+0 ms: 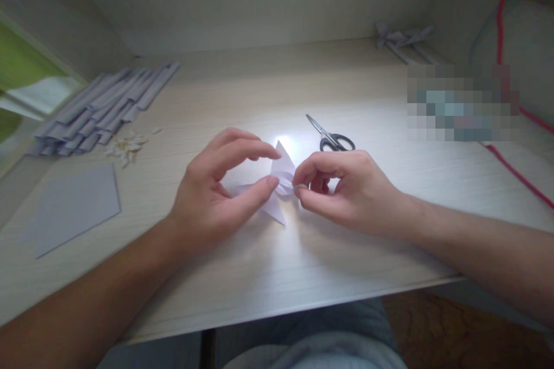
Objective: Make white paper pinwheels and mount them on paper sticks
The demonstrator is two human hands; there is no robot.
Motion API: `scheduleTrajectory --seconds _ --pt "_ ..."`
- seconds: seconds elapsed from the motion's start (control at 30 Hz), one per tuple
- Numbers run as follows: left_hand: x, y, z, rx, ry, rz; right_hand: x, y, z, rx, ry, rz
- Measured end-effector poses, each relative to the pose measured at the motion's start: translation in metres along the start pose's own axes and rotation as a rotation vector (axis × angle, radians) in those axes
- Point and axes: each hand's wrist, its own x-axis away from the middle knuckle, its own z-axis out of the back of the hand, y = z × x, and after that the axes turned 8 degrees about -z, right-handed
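While folded paper strips (104, 106) are lying stacked at upper left over a flat sheet (75, 204), the left hand (212, 190) is pinching the folded white paper piece (280, 181) at frame centre, the right hand (346, 190) is pinching its right edge, scissors (331, 135) sitting just above.

A home craft desk (268, 277): pale wood top, scissors (331, 137), stacked folded paper strips (104, 106), red cable (519, 176).

White folded paper (280, 183) at centre. Scissors (331, 137) at 1 o'clock: silver blades, black handles. Grey paper strips (101, 106) at 10 o'clock. Pale wood-grain desk (268, 277). Red cord (517, 173) at 3 o'clock.
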Motion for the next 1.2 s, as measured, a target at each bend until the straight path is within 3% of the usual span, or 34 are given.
scheduleTrajectory --seconds 0.13,0.33,0.53,0.63,0.73,0.87,1.2 --pt "0.000 0.000 0.003 -0.200 0.158 0.098 -0.003 -0.002 0.002 -0.075 0.040 -0.098" --pt "-0.003 -0.003 0.002 -0.431 -0.094 0.272 -0.009 0.001 0.005 -0.282 0.034 -0.267" --pt "-0.004 -0.005 0.001 -0.421 0.001 0.350 -0.014 0.001 0.007 -0.366 0.045 -0.358" --pt "-0.004 -0.008 0.002 -0.387 -0.028 0.381 -0.016 0.002 0.007 -0.374 0.051 -0.371" --pt "-0.003 -0.011 0.002 -0.341 -0.070 0.340 -0.016 0.003 0.006 -0.375 0.051 -0.377" --pt "0.000 -0.014 -0.001 -0.301 -0.035 0.243 -0.017 0.004 0.005 -0.374 0.050 -0.380" --pt "0.009 -0.013 -0.003 -0.405 -0.057 -0.144 -0.011 -0.001 0.006 -0.377 0.007 -0.348"
